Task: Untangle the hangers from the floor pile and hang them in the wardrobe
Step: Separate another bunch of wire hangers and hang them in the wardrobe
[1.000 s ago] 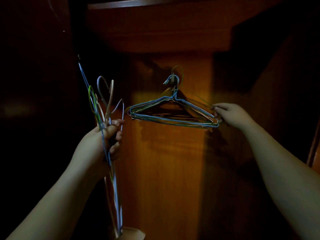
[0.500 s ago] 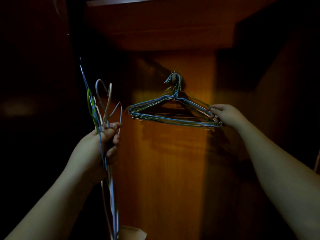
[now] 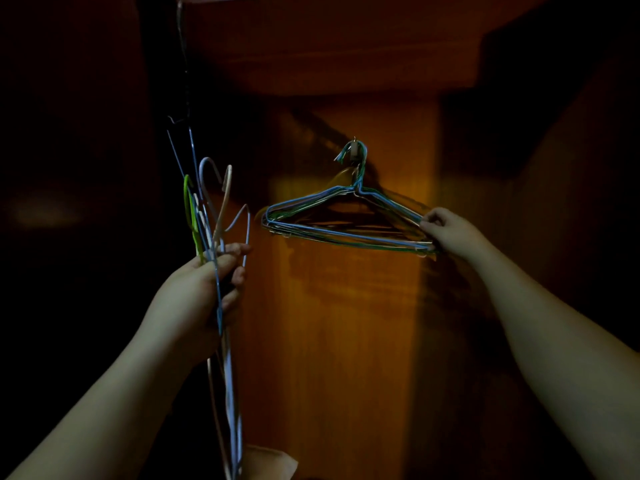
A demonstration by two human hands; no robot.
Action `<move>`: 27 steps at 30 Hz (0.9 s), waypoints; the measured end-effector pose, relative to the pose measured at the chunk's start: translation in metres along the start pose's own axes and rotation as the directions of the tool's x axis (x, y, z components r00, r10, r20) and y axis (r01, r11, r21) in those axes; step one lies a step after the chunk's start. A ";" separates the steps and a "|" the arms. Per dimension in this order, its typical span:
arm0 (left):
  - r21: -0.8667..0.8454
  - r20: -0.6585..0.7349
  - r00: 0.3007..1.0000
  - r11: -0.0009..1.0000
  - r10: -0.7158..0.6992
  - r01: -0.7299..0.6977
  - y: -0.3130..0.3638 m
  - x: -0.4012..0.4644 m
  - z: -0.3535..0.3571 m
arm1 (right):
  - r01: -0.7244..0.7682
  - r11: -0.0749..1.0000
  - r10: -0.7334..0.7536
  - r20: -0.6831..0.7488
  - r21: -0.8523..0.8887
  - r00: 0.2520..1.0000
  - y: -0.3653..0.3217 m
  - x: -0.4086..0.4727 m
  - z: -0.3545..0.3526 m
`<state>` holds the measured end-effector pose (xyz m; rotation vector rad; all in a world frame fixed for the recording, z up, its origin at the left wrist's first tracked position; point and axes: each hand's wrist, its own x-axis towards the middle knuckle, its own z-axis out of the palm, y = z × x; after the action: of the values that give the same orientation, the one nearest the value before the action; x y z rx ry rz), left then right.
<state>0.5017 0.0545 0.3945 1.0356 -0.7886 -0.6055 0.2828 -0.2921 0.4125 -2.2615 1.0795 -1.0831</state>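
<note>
Pinching the hung hangers (image 3: 346,216) at their right corner with my right hand (image 3: 450,232), left hand (image 3: 204,292) clenched round the loose bundle (image 3: 211,216), I fear a tug could slip them off the wardrobe hook (image 3: 354,147).

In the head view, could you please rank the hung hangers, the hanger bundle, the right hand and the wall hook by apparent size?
1. hanger bundle in the left hand: longest, though nearest the camera, so unsure against 2.
2. hung hangers.
3. right hand, gripping their end.
4. wall hook, clearly smallest.
</note>
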 end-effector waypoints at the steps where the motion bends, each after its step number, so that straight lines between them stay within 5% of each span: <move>1: -0.002 0.010 1.000 1.000 -0.003 0.003 0.000 0.000 0.000 | -0.005 1.000 0.005 -0.004 -0.010 1.000 0.001 0.002 0.001; 18: -0.078 0.005 0.998 0.995 -0.059 0.059 -0.014 -0.013 -0.013 | -0.104 0.945 0.020 -0.263 -0.309 0.965 0.009 0.021 0.019; 27: -0.127 0.046 0.993 0.986 -0.105 0.110 -0.024 -0.028 -0.036 | -0.163 0.947 0.040 -0.400 -0.278 0.916 -0.009 0.002 0.023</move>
<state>0.5124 0.0843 0.3539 0.9534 -0.7210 -0.7614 0.3062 -0.2876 0.4049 -2.2329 1.6097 -1.4486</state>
